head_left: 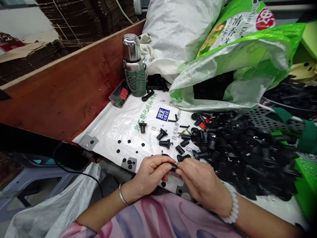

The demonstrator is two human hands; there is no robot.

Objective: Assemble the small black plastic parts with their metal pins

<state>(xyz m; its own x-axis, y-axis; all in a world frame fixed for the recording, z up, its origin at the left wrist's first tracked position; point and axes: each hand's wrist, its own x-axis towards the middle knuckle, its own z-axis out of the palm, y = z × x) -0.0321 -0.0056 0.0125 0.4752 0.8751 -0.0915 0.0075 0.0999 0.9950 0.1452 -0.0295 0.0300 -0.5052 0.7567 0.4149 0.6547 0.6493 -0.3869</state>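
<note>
Part [174,166], stubby black, between fingertips [168,167]

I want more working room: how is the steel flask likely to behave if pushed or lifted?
The steel flask stands tall and narrow, so a push near its shiny cap could tip it. That smooth metal may be slippery, while the green net sleeve probably grips better.

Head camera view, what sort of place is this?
Probably a workshop or small factory: there's a heap of small black parts, a bulging white sack and stacks of what looks like flattened cardboard.
</note>
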